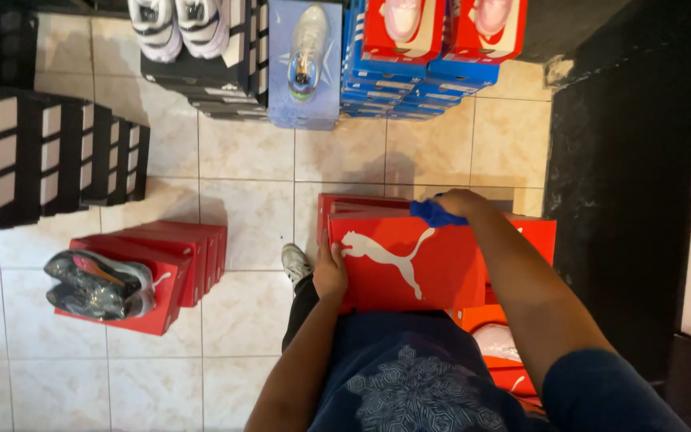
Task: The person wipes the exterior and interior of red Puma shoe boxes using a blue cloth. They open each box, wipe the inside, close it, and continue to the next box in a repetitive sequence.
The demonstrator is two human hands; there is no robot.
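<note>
I hold a red shoe box [433, 264] with a white animal figure on its lid against my body. My left hand [329, 272] grips its left edge. At the box's far edge, my right hand [456, 202] presses a blue cloth [435, 214] onto the lid. More red boxes [345, 204] lie beneath and behind it. Under my right arm an open red box shows a pale shoe [496, 340].
A stack of red boxes [171, 268] stands on the tiled floor at left, topped by a dark multicoloured sneaker [97, 284]. Black-and-white boxes [49, 156] stand far left. Blue, lilac and red boxes with shoes [409, 56] line the back. A black wall [625, 200] is at right.
</note>
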